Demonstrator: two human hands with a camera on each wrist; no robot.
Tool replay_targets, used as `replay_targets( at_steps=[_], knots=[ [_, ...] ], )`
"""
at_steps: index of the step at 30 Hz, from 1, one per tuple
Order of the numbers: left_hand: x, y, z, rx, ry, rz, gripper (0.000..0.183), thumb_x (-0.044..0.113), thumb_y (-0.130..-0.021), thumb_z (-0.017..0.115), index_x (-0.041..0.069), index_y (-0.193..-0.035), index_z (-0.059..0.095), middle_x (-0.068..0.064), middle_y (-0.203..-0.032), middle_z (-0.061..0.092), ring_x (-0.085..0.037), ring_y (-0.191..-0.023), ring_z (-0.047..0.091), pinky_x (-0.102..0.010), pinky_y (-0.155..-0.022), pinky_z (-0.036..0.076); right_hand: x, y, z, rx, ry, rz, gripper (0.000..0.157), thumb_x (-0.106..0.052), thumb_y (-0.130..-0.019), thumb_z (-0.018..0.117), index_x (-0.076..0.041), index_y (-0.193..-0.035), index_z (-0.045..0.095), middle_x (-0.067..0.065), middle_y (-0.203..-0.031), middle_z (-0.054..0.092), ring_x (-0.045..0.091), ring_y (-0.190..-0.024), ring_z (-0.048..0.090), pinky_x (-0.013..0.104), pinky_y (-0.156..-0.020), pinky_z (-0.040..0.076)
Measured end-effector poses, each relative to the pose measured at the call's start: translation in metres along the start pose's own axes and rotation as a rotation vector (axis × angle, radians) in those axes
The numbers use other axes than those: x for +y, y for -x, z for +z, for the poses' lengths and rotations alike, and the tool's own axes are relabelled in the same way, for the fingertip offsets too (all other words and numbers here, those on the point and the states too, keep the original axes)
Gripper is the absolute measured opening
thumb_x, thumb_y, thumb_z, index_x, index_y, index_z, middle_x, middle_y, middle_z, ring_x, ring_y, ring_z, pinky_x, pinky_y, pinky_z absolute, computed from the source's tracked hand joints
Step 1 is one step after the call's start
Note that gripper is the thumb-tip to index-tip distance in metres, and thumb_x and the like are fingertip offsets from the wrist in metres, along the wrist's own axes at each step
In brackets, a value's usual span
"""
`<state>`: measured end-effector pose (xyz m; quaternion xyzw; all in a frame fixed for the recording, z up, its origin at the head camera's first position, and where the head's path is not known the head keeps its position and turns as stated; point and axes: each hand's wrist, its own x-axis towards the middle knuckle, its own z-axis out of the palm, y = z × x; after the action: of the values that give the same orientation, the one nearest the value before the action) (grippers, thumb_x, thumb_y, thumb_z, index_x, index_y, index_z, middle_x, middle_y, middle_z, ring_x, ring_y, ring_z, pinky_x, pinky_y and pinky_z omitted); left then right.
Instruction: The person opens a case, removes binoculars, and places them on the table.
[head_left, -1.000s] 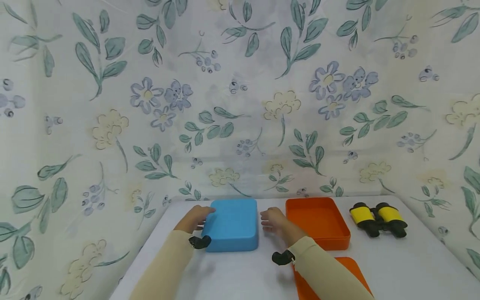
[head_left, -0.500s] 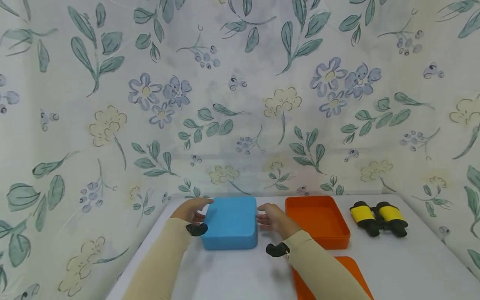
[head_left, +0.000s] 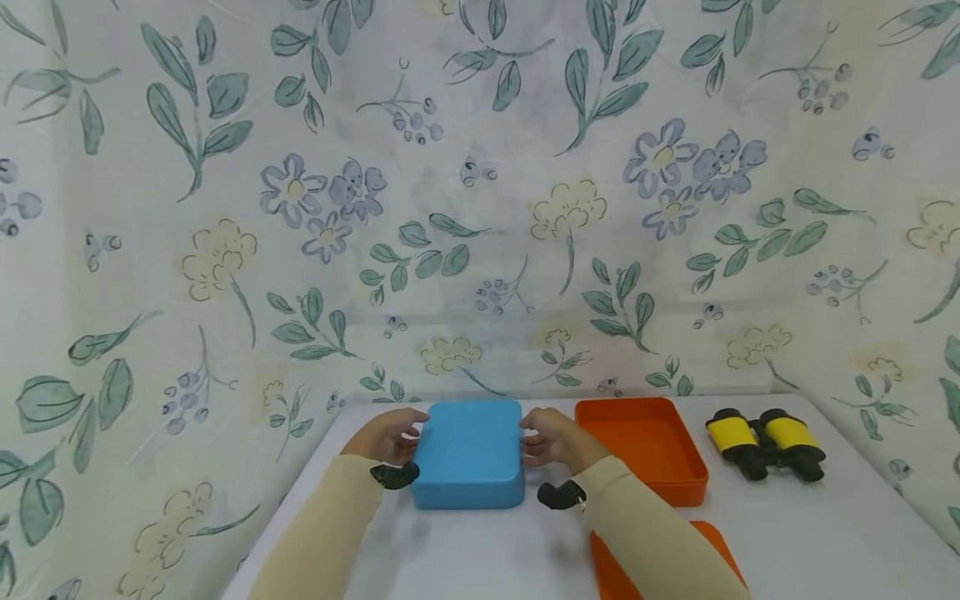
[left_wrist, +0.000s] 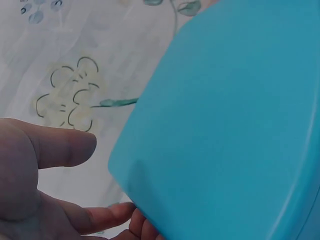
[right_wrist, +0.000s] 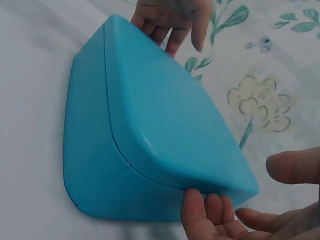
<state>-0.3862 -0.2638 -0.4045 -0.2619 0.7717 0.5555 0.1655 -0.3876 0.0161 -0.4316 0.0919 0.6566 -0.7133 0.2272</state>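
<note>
A blue box point(head_left: 468, 454) with a closed lid point(right_wrist: 165, 110) sits on the white table between both hands; a thin seam runs round its side in the right wrist view. My left hand point(head_left: 386, 437) holds the lid's left side with bent fingers, its thumb apart from the box in the left wrist view. On the opposite side my right hand point(head_left: 561, 440) has curled fingertips point(right_wrist: 194, 207) against the lid's edge at the seam, and its thumb point(right_wrist: 295, 166) stands away. The inside of the box is hidden.
To the right of the blue box stands an orange open tray point(head_left: 637, 437). A second orange piece point(head_left: 626, 575) lies nearer, partly under the right sleeve. Yellow and black binoculars point(head_left: 765, 442) rest at the far right. A floral curtain point(head_left: 480, 208) hangs behind the table.
Both hands have closed in on the blue box from its two sides, and their fingers now touch its lid. The right hand has moved left. The orange pieces and binoculars stay put.
</note>
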Motion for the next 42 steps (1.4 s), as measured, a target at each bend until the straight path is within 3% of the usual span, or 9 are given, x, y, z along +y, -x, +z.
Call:
replay_targets(
  at_steps=[5,13,19,25,29,33,37,42],
  knots=[
    [-0.002,0.001,0.004,0.010,-0.068,0.067,0.043,0.016,-0.094,0.059,-0.013,-0.123,0.048,-0.022,-0.104,0.054,-0.028,-0.088,0.055,-0.034,-0.073,0.052,-0.002,-0.001,-0.002,-0.029,0.002,0.029,0.049,-0.002,-0.093,0.056,0.004,-0.137,0.037,0.025,-0.103,0.054,0.032,-0.089,0.055,0.049,-0.080,0.055],
    [-0.006,-0.010,0.006,0.067,-0.229,0.127,0.051,0.008,-0.087,0.066,-0.013,-0.129,0.046,-0.025,-0.106,0.055,-0.031,-0.088,0.057,-0.038,-0.073,0.054,-0.012,-0.003,0.003,-0.075,0.095,0.023,0.058,0.006,-0.090,0.051,0.005,-0.142,0.026,0.024,-0.096,0.053,0.031,-0.082,0.056,0.046,-0.076,0.057],
    [-0.007,-0.010,0.008,0.103,-0.289,0.131,0.052,0.009,-0.088,0.067,-0.012,-0.129,0.045,-0.024,-0.105,0.056,-0.032,-0.090,0.055,-0.039,-0.075,0.052,-0.016,-0.003,0.008,-0.074,0.154,0.037,0.052,0.009,-0.089,0.050,0.008,-0.137,0.032,0.024,-0.098,0.053,0.033,-0.082,0.055,0.046,-0.074,0.057],
    [-0.006,-0.004,0.012,0.114,-0.325,0.130,0.055,0.014,-0.087,0.065,-0.010,-0.132,0.046,-0.024,-0.110,0.057,-0.032,-0.092,0.056,-0.041,-0.079,0.052,-0.007,-0.005,0.005,-0.076,0.103,0.086,0.036,0.004,-0.090,0.049,0.005,-0.125,0.043,0.020,-0.098,0.051,0.033,-0.088,0.054,0.046,-0.077,0.056],
    [-0.003,-0.011,0.013,0.106,-0.305,0.130,0.063,0.025,-0.088,0.061,-0.011,-0.137,0.042,-0.031,-0.125,0.052,-0.040,-0.107,0.056,-0.047,-0.090,0.050,-0.004,-0.008,0.003,-0.086,0.049,0.075,0.027,-0.004,-0.092,0.051,0.008,-0.116,0.047,0.019,-0.100,0.051,0.033,-0.091,0.053,0.047,-0.081,0.055],
    [0.002,-0.016,0.015,0.106,-0.276,0.126,0.065,0.030,-0.092,0.057,-0.011,-0.139,0.039,-0.032,-0.130,0.049,-0.043,-0.112,0.055,-0.049,-0.091,0.049,-0.008,-0.012,0.002,-0.069,0.009,0.060,0.037,-0.010,-0.094,0.054,0.015,-0.120,0.044,0.024,-0.107,0.052,0.036,-0.098,0.055,0.048,-0.085,0.053],
    [0.009,-0.014,0.012,0.102,-0.229,0.129,0.059,0.029,-0.094,0.053,-0.016,-0.130,0.043,-0.032,-0.118,0.052,-0.040,-0.102,0.057,-0.046,-0.082,0.052,-0.016,-0.015,-0.001,-0.049,-0.009,0.056,0.046,-0.012,-0.096,0.053,0.015,-0.130,0.038,0.031,-0.113,0.053,0.041,-0.101,0.057,0.050,-0.088,0.052],
    [0.013,-0.013,0.001,0.075,-0.073,0.101,0.055,0.030,-0.094,0.052,-0.018,-0.121,0.047,-0.026,-0.099,0.055,-0.032,-0.085,0.058,-0.040,-0.073,0.052,-0.024,-0.019,-0.007,-0.046,-0.075,0.072,0.049,-0.013,-0.096,0.051,0.012,-0.135,0.034,0.035,-0.118,0.052,0.043,-0.104,0.057,0.054,-0.090,0.049]
  ],
)
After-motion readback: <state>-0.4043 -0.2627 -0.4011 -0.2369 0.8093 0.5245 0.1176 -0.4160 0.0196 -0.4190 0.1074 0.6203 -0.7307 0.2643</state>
